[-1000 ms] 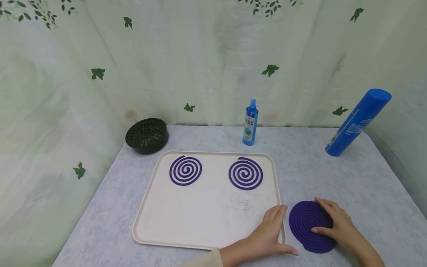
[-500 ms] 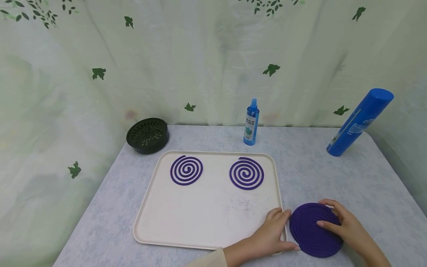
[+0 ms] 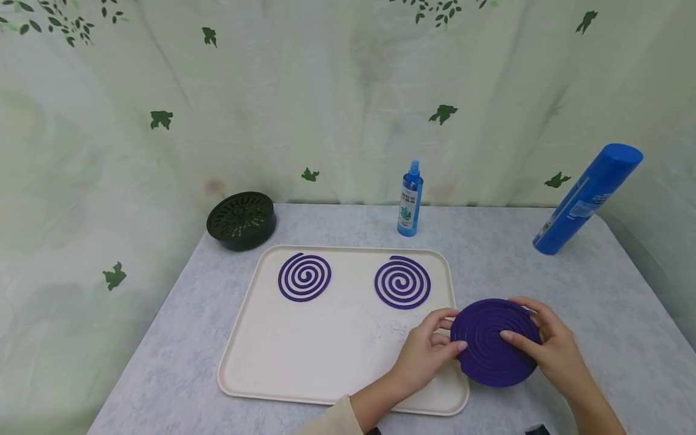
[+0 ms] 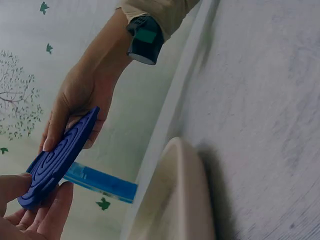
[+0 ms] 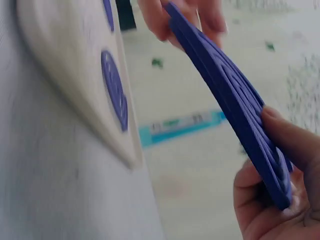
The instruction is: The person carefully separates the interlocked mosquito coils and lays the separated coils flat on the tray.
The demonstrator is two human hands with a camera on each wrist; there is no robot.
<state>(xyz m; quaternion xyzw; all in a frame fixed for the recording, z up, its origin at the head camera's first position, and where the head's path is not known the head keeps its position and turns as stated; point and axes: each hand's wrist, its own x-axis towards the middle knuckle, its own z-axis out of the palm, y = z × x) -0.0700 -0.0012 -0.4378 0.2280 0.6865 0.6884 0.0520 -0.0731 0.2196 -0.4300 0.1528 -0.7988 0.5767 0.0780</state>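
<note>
Both hands hold a dark purple mosquito coil (image 3: 492, 362), a tightly wound round disc, raised above the table beside the tray's right edge. My right hand (image 3: 557, 347) grips its right side, thumb on the upper face and fingers underneath. At the left rim, my left hand (image 3: 421, 350) pinches it between thumb and fingers. Seen edge-on in the left wrist view, the mosquito coil (image 4: 62, 155) hangs tilted between the hands; the right wrist view shows its thick layered edge. Two loosely spaced purple coils, the left one (image 3: 296, 297) and the right one (image 3: 402, 307), lie on the tray.
A cream tray (image 3: 326, 362) lies on the grey-blue table (image 3: 179, 338). Towards the back stand a dark green slotted round holder (image 3: 239, 220), a blue spray bottle (image 3: 409, 205) and a tall blue can (image 3: 584, 199). A leaf-print curtain (image 3: 348, 109) hangs behind.
My right hand has lifted the mosquito coil off the table, up and to the left. My left hand has left the tray's right edge and taken hold of the coil's left rim.
</note>
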